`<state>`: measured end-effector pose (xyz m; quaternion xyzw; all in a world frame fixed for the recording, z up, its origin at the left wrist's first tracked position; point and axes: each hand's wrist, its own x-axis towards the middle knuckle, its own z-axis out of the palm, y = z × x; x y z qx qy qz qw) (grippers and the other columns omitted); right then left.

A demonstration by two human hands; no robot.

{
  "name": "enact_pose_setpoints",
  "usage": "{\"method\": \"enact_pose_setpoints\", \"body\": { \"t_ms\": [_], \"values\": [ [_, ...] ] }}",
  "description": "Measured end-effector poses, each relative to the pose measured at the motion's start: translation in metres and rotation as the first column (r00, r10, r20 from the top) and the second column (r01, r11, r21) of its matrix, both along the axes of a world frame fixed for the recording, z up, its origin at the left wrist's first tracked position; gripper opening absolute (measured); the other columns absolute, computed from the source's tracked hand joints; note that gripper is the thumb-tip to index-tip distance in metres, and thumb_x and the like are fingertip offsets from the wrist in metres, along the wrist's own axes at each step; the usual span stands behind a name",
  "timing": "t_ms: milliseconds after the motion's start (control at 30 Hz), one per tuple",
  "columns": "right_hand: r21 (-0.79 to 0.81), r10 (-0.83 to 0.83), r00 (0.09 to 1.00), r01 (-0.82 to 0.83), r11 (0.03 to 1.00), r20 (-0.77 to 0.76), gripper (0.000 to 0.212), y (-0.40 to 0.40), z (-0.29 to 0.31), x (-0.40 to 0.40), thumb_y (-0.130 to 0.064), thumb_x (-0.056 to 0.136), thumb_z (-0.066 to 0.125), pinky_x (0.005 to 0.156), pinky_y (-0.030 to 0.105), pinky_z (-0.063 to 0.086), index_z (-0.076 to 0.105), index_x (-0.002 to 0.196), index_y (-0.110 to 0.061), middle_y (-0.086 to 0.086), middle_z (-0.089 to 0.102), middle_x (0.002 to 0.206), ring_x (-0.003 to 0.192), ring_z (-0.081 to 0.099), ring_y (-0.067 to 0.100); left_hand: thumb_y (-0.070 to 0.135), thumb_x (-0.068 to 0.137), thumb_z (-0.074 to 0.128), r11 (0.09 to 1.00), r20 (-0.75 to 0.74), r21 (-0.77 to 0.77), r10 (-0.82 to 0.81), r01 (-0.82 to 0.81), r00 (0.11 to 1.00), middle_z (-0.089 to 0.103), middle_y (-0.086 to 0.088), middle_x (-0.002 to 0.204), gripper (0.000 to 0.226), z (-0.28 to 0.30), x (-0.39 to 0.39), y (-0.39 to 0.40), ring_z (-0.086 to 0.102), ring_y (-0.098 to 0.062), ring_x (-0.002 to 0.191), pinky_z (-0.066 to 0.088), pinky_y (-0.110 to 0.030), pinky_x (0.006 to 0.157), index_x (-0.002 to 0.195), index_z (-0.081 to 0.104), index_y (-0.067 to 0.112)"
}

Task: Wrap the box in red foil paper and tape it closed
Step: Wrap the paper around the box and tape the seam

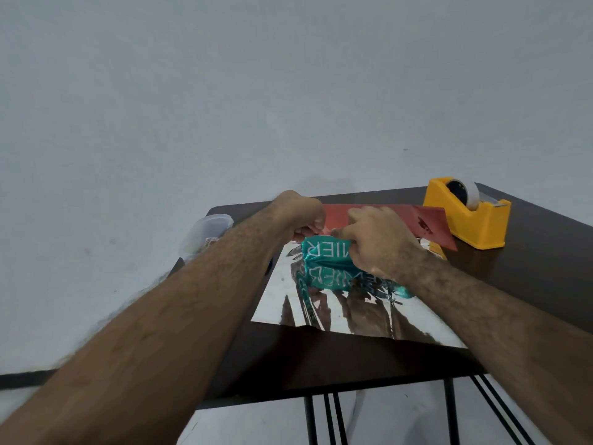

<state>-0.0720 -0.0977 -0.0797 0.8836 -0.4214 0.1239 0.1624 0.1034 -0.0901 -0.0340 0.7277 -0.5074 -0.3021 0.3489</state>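
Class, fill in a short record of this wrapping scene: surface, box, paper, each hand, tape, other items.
surface: dark table
box: teal box, white lettering, lying on the paper
paper: foil paper, silver side up, far red edge folded toward the box
left hand: grips the red edge
right hand: pinches the red edge at the box
tape: yellow tape dispenser, far right, untouched
other: clear plastic container, table's left edge

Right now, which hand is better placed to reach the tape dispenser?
Probably the right hand. The yellow tape dispenser stands on its side, just beyond it. The left hand is farther away and could keep gripping the red foil paper over the teal box.
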Motion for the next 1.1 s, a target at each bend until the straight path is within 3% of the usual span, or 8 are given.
{"method": "enact_pose_setpoints", "body": {
  "t_ms": [100,300,533,700,833,967,1033,1100],
  "values": [
    [0.02,0.002,1.0,-0.002,1.0,0.018,0.05,-0.001,0.0,0.0,-0.031,0.103,0.059,0.109,0.042,0.038,0.053,0.15,-0.043,-0.008,0.046,0.107,0.121,0.049,0.016,-0.001,0.084,0.068,1.0,0.091,0.009,-0.009,0.009,0.996,0.073,-0.01,0.085,0.008,0.003,-0.001,0.002,0.064,-0.019,0.072,0.052,-0.026,0.062,0.087,0.075,0.0],
    [0.046,0.01,0.999,-0.011,0.999,0.032,0.049,0.0,0.0,-0.001,-0.03,0.102,0.059,0.111,0.044,0.038,0.055,0.15,-0.041,-0.011,0.038,0.103,0.12,0.048,0.015,0.001,0.082,0.069,1.0,0.238,0.021,-0.028,0.024,0.971,0.068,-0.004,0.069,0.006,0.008,-0.005,0.006,0.059,-0.014,0.058,0.045,-0.024,0.051,0.079,0.072,0.005],
    [0.045,0.011,0.999,-0.013,0.999,0.049,0.048,0.001,-0.002,-0.003,-0.029,0.102,0.059,0.108,0.043,0.039,0.057,0.149,-0.04,-0.012,0.037,0.102,0.118,0.047,0.015,0.006,0.091,0.07,0.995,0.35,0.086,-0.075,0.048,0.934,0.068,-0.002,0.077,0.008,0.011,-0.009,0.006,0.058,-0.009,0.059,0.042,-0.019,0.046,0.083,0.069,0.008],
    [0.048,0.003,0.999,-0.005,0.999,0.05,0.05,0.002,-0.001,-0.003,-0.025,0.101,0.058,0.108,0.044,0.039,0.057,0.149,-0.039,-0.012,0.036,0.103,0.117,0.047,0.015,0.005,0.092,0.069,0.994,0.317,0.106,-0.063,0.03,0.946,0.067,-0.004,0.079,0.007,0.01,-0.008,0.006,0.057,-0.01,0.058,0.037,-0.012,0.032,0.085,0.067,0.007],
    [0.051,-0.004,0.997,0.0,0.999,0.074,0.051,0.001,-0.002,-0.003,-0.024,0.101,0.059,0.109,0.045,0.039,0.057,0.149,-0.038,-0.008,0.043,0.105,0.113,0.045,0.014,0.007,0.089,0.068,0.995,0.35,0.098,-0.032,-0.003,0.936,0.067,-0.002,0.071,0.005,0.008,-0.001,0.01,0.058,-0.01,0.055,0.042,-0.018,0.04,0.084,0.069,0.007],
    [0.076,-0.023,0.995,0.016,0.997,0.099,0.051,0.002,-0.001,-0.002,-0.028,0.101,0.062,0.114,0.048,0.037,0.055,0.151,-0.038,0.001,0.057,0.13,0.128,0.048,0.019,0.009,0.078,0.064,0.996,0.521,-0.071,0.082,-0.052,0.849,0.057,0.0,0.062,0.006,0.007,0.012,0.012,0.054,-0.016,0.056,0.041,-0.021,0.05,0.072,0.061,0.009],
    [0.076,-0.031,0.995,0.024,0.997,0.095,0.051,0.001,-0.002,-0.001,-0.03,0.101,0.063,0.115,0.048,0.036,0.055,0.151,-0.038,0.003,0.056,0.141,0.133,0.047,0.022,0.014,0.081,0.068,0.977,0.546,-0.212,0.099,0.023,0.832,0.062,-0.001,0.069,0.009,0.005,0.015,0.009,0.061,-0.02,0.065,0.05,-0.026,0.054,0.075,0.064,0.008],
    [0.08,-0.035,0.994,0.027,0.996,0.1,0.051,0.0,-0.002,-0.001,-0.031,0.101,0.064,0.118,0.05,0.035,0.055,0.151,-0.038,0.006,0.054,0.147,0.136,0.046,0.023,0.02,0.088,0.076,0.939,0.541,-0.279,-0.019,0.201,0.841,0.07,0.005,0.086,0.007,-0.002,0.018,0.01,0.067,-0.012,0.08,0.058,-0.03,0.072,0.089,0.079,0.014]
  ]
}}
